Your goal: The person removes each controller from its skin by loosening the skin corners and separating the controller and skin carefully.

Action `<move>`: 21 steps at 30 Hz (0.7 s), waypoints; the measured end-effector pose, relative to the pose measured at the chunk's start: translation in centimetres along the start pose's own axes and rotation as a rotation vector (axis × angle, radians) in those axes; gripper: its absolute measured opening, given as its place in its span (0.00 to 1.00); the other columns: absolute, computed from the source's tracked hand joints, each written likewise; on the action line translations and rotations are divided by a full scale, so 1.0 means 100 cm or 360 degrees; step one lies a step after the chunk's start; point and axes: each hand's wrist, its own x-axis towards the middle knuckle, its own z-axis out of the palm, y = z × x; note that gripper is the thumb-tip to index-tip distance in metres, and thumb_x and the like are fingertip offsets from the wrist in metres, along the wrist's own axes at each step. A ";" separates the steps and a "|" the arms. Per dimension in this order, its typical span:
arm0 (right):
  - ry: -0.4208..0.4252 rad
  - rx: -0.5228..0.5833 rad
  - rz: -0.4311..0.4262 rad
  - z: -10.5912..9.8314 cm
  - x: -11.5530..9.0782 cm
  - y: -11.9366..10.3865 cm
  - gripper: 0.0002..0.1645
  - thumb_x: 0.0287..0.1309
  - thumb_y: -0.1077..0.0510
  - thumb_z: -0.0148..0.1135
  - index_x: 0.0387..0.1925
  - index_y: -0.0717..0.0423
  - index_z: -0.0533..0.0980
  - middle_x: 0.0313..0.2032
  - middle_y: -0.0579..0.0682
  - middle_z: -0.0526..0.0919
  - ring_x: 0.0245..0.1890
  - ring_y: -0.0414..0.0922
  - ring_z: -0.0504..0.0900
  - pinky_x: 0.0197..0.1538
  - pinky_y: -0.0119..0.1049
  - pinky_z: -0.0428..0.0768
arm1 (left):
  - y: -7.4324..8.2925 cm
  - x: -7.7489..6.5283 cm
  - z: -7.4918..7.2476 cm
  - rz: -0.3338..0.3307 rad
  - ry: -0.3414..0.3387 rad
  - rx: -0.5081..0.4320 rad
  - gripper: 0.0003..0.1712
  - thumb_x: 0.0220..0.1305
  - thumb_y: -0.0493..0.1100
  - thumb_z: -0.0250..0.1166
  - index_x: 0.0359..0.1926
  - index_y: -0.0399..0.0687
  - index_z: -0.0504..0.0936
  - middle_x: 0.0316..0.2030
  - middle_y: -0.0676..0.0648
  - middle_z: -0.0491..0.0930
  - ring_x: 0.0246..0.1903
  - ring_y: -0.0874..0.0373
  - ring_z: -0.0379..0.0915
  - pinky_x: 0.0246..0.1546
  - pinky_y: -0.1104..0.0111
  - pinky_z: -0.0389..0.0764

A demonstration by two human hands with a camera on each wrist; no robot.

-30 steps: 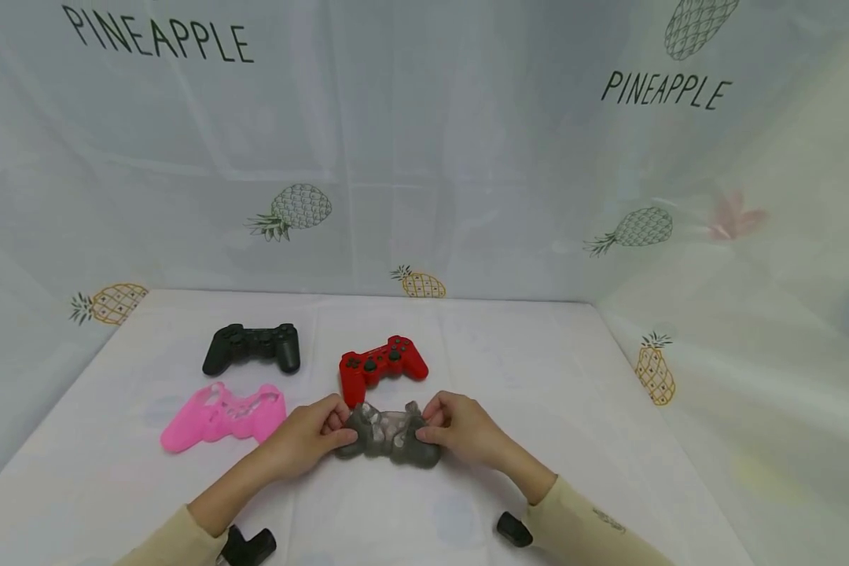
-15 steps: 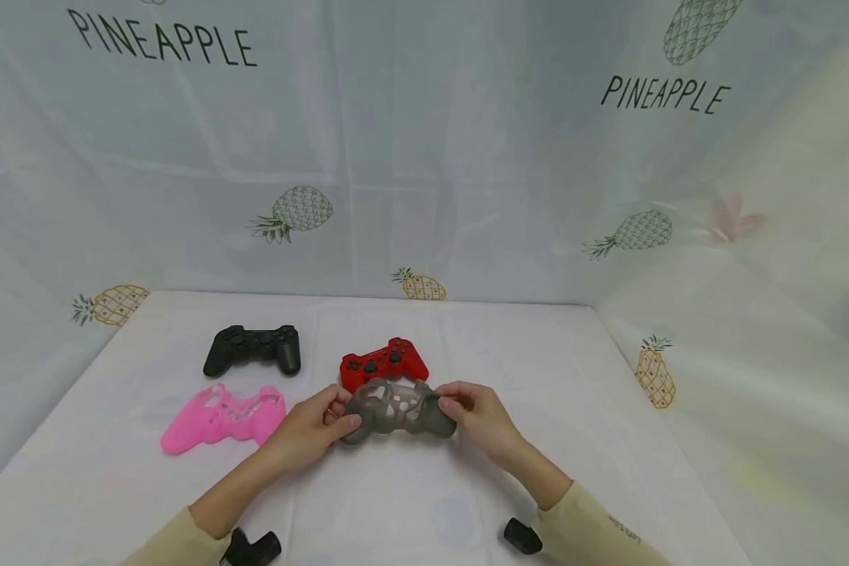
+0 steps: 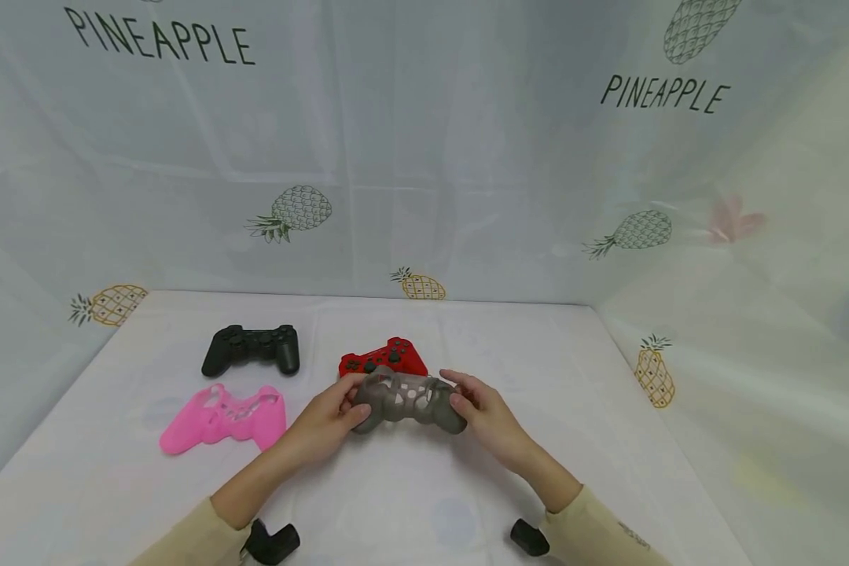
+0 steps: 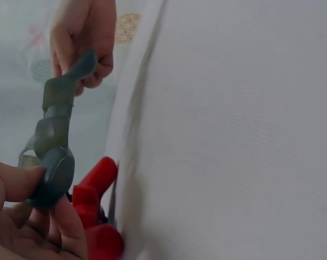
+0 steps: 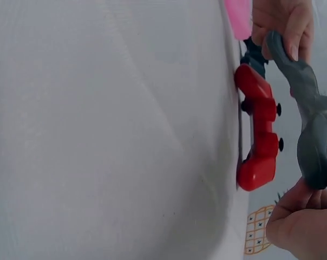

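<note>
A smoky grey, see-through silicone controller cover (image 3: 412,399) is held up between both hands, above the table. My left hand (image 3: 331,418) pinches its left grip, thumb in front and fingers behind. At the other end my right hand (image 3: 492,421) pinches the right grip, thumb near side, its index finger stretched along the top. The cover has cut-out holes in its middle and sags a little there. Behind it lies a red game controller (image 3: 396,357), partly hidden by the cover in the head view. The right wrist view shows the red controller (image 5: 258,130) lying on the cloth, apart from the cover.
A black game controller (image 3: 255,347) lies at the back left. Closer in is a pink silicone controller cover (image 3: 226,417), just left of my left forearm. White cloth covers the table (image 3: 538,354), and a pineapple-print curtain (image 3: 495,157) hangs behind and around it.
Both hands have lifted the grey cover up and away, slightly to the right. It now overlaps the lower part of the red controller. The other things have stayed put.
</note>
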 end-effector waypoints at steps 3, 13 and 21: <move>0.0092 0.0162 0.0080 -0.006 0.000 0.000 0.19 0.77 0.64 0.59 0.65 0.60 0.77 0.46 0.53 0.78 0.47 0.45 0.76 0.46 0.29 0.78 | 0.005 0.005 0.004 -0.0048 0.0024 -0.0061 0.24 0.77 0.40 0.65 0.70 0.48 0.75 0.47 0.47 0.74 0.45 0.55 0.70 0.44 0.70 0.75; 0.0394 0.0255 0.0033 -0.032 -0.003 -0.003 0.16 0.75 0.68 0.61 0.60 0.62 0.80 0.47 0.55 0.76 0.46 0.44 0.82 0.48 0.30 0.84 | 0.025 0.026 0.027 -0.0023 0.0256 -0.0101 0.25 0.74 0.37 0.66 0.69 0.45 0.76 0.48 0.45 0.80 0.42 0.56 0.79 0.43 0.68 0.80; 0.0730 0.0318 0.0023 -0.048 -0.003 0.001 0.17 0.73 0.64 0.65 0.61 0.60 0.79 0.45 0.50 0.78 0.42 0.40 0.79 0.41 0.26 0.78 | 0.038 0.050 0.056 0.0026 0.0312 -0.0217 0.26 0.73 0.37 0.68 0.69 0.46 0.75 0.47 0.44 0.80 0.42 0.54 0.80 0.43 0.65 0.83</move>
